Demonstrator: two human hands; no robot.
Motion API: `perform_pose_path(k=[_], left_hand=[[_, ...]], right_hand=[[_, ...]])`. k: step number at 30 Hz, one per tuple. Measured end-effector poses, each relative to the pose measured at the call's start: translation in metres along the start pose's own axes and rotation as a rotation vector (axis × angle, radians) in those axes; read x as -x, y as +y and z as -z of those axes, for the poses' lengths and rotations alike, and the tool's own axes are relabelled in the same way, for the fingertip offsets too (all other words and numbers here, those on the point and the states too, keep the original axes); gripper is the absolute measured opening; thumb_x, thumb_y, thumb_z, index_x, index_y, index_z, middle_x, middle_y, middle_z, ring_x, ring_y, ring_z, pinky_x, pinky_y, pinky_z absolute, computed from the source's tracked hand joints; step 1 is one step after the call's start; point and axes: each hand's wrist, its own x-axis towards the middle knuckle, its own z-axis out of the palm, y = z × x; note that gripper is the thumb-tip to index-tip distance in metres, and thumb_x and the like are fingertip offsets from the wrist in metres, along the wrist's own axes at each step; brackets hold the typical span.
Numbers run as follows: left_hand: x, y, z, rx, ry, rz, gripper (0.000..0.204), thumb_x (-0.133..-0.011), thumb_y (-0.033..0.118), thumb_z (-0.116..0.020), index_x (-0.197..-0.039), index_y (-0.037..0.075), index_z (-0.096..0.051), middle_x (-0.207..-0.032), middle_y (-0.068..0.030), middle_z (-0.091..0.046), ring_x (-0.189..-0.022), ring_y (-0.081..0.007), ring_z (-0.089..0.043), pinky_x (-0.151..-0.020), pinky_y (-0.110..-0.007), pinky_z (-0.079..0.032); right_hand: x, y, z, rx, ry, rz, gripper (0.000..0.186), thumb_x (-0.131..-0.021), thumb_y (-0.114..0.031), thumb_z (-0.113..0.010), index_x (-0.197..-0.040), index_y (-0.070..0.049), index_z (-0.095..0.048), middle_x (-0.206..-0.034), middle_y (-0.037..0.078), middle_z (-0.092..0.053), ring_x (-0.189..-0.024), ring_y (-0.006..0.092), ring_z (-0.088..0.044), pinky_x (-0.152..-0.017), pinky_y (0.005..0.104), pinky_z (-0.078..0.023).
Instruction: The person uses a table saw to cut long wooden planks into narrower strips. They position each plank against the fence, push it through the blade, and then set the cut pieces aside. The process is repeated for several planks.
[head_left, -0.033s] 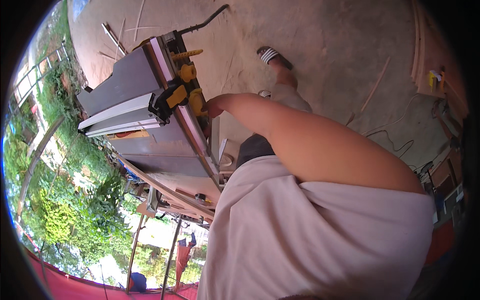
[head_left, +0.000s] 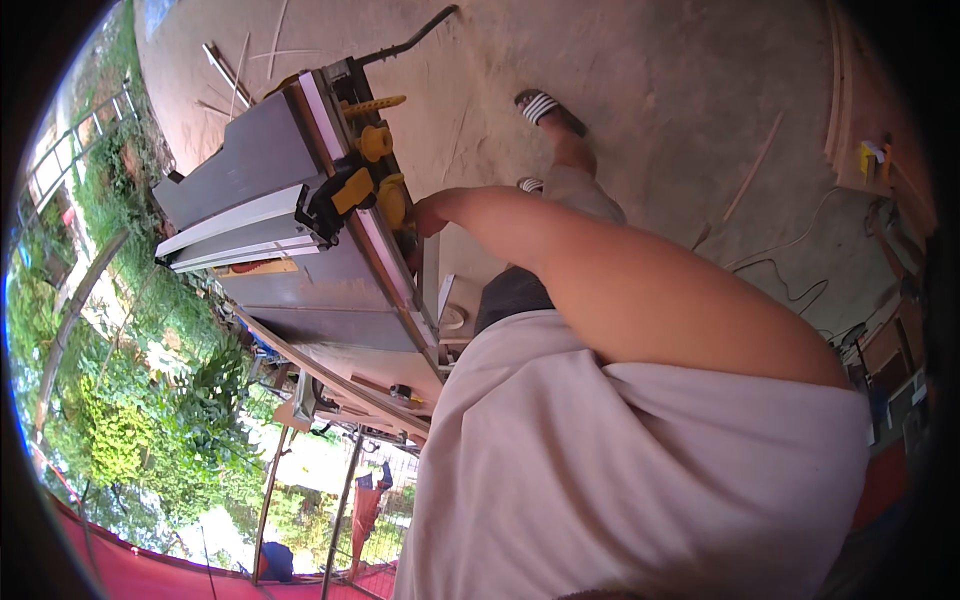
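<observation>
And here we are, left of centre: our right hand (head_left: 430, 214) reaches in, wrist bent, right up against the lower right of a yellow wheel (head_left: 393, 200) on the saw (head_left: 255, 150). Our fingers slip behind the wheel and the saw's edge, so we can't tell whether they pinch it or lie loose. Crowding the wheel on its left, a black-and-yellow latch (head_left: 352, 190) ends the silver fence (head_left: 232, 226), which runs off leftward over the dark top. Above sits a yellow knob (head_left: 376, 143), then a yellow rod (head_left: 375, 105), and a black bar (head_left: 410, 42) juts out at the top of the frame. Below, a long plank (head_left: 330, 370) slants beneath the saw. Upper centre, our striped sandal (head_left: 550, 108) stands on the floor (head_left: 660, 110); right of it lies a wood strip (head_left: 754, 166), with a cable (head_left: 795, 297) curling below.
</observation>
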Motion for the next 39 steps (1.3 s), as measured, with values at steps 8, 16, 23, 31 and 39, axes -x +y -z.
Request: perform_pose_path(k=[8,16,23,31,39], left_hand=[[0.002,0.003,0.013,-0.049,0.038,0.046,0.072,-0.093,0.060,-0.040,-0.137,0.003,-0.043,-0.136,-0.0107,-0.051,-0.120,-0.0283,-0.051,-0.102,-0.043,-0.040],[-0.017,-0.008,0.026,-0.052,0.070,0.112,0.073,-0.093,0.061,-0.039,-0.138,0.003,-0.042,-0.137,-0.0106,-0.051,-0.121,-0.0284,-0.050,-0.103,-0.044,-0.040],[-0.066,-0.051,0.066,0.103,0.016,0.116,0.073,-0.094,0.061,-0.038,-0.138,0.004,-0.042,-0.138,-0.0106,-0.050,-0.122,-0.0285,-0.050,-0.103,-0.044,-0.039],[-0.143,-0.097,0.131,0.270,-0.146,-0.108,0.070,-0.094,0.060,-0.040,-0.136,0.004,-0.044,-0.130,-0.0104,-0.056,-0.117,-0.0264,-0.053,-0.099,-0.042,-0.043],[-0.190,-0.143,0.157,0.397,-0.013,-0.254,0.071,-0.093,0.051,-0.052,-0.128,-0.010,-0.047,-0.125,-0.0169,-0.058,-0.113,-0.0271,-0.056,-0.098,-0.038,-0.044]], right_hand=[[0.063,-0.054,0.014,-0.035,0.002,-0.023,0.051,-0.086,-0.032,-0.055,-0.137,-0.028,-0.046,-0.113,0.010,-0.063,-0.104,0.0292,-0.062,-0.079,0.0403,-0.052],[0.027,-0.051,-0.061,-0.191,-0.191,-0.094,0.088,-0.074,-0.009,-0.060,-0.150,-0.031,-0.022,-0.105,0.016,-0.065,-0.094,0.0317,-0.064,-0.072,0.0415,-0.052],[-0.034,-0.059,-0.148,-0.669,-0.084,0.018,0.087,-0.075,-0.016,-0.068,-0.148,-0.022,-0.022,-0.113,0.016,-0.060,-0.103,0.0296,-0.060,-0.079,0.0420,-0.051],[-0.038,-0.071,-0.182,-0.734,0.087,0.220,0.078,-0.082,-0.018,-0.068,-0.145,-0.017,-0.022,-0.128,0.012,-0.051,-0.115,0.0315,-0.053,-0.090,0.0448,-0.049],[0.033,-0.085,-0.106,-0.718,0.155,-0.554,0.032,-0.086,-0.027,-0.060,-0.112,-0.010,-0.058,-0.104,0.013,-0.067,-0.092,0.0312,-0.065,-0.075,0.0464,-0.052]])
